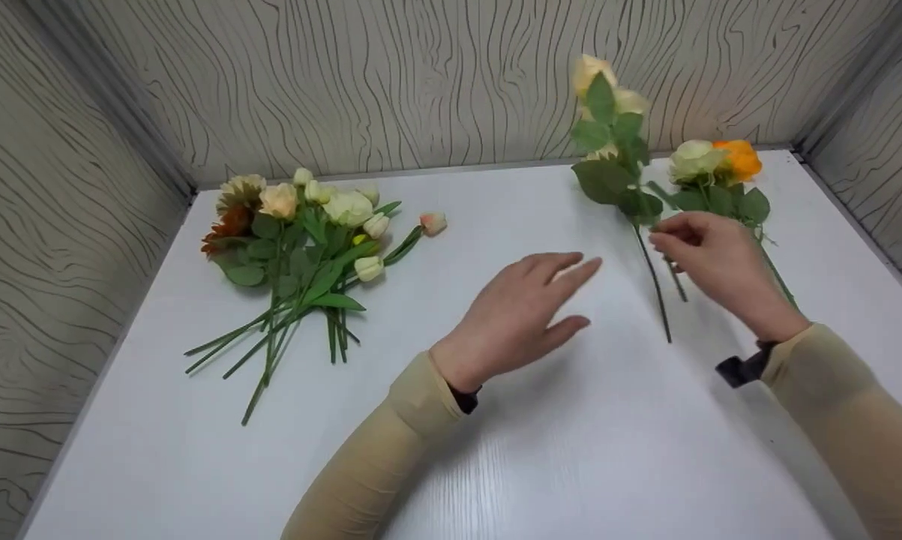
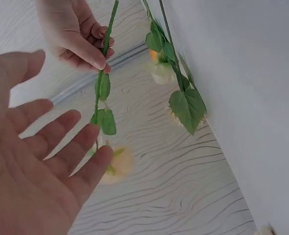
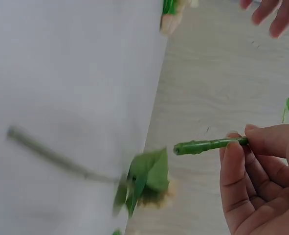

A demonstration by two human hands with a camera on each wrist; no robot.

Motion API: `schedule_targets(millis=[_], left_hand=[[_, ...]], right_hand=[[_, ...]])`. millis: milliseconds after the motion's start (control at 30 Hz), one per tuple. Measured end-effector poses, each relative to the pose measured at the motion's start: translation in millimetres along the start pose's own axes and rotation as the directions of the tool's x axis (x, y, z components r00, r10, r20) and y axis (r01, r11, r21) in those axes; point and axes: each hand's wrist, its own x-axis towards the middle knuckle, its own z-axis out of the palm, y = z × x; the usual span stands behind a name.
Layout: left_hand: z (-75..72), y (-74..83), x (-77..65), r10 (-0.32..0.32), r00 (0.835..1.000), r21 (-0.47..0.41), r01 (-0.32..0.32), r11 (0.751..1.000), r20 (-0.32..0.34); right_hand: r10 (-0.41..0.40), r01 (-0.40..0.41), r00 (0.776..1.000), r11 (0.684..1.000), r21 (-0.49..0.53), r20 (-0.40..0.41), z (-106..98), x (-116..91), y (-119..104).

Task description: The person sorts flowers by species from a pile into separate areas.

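Note:
My right hand (image 1: 720,266) pinches the green stem of a pale peach rose (image 1: 593,75) between thumb and fingers. The lower end of that stem (image 3: 208,146) sticks out past the fingertips in the right wrist view. In the left wrist view, its blurred bloom (image 2: 120,165) hangs beyond the leaves. My left hand (image 1: 522,311) hovers over the white table with fingers spread, holding nothing. Between the hands and the back wall, another leafy flower (image 2: 187,108) lies on the table, its bloom partly hidden by leaves.
To the left lies a bunch of mixed flowers (image 1: 301,255), with stems toward the front and a pink tulip (image 1: 433,223) at its side. A whitish flower (image 1: 696,160) and an orange flower (image 1: 739,160) lie behind my right hand. A wood-patterned wall (image 1: 391,82) borders the table (image 1: 196,450).

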Motion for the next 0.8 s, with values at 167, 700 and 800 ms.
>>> schedule_targets(millis=[167, 700, 800], left_hand=[[10.5, 18.4, -0.6, 0.137, 0.987, 0.130, -0.147, 0.980, 0.082], [22.2, 25.9, -3.9, 0.127, 0.982, 0.146, -0.147, 0.978, 0.139], [22.1, 26.7, -3.1, 0.131, 0.981, 0.151, -0.152, 0.977, 0.143]], right_hand=[[0.068, -0.078, 0.996, 0.977, -0.196, -0.057, -44, 1, 54], [0.127, -0.118, 0.992, 0.939, -0.324, 0.006, -67, -5, 135], [0.118, -0.106, 0.993, 0.940, -0.323, 0.018, -68, -6, 140]])
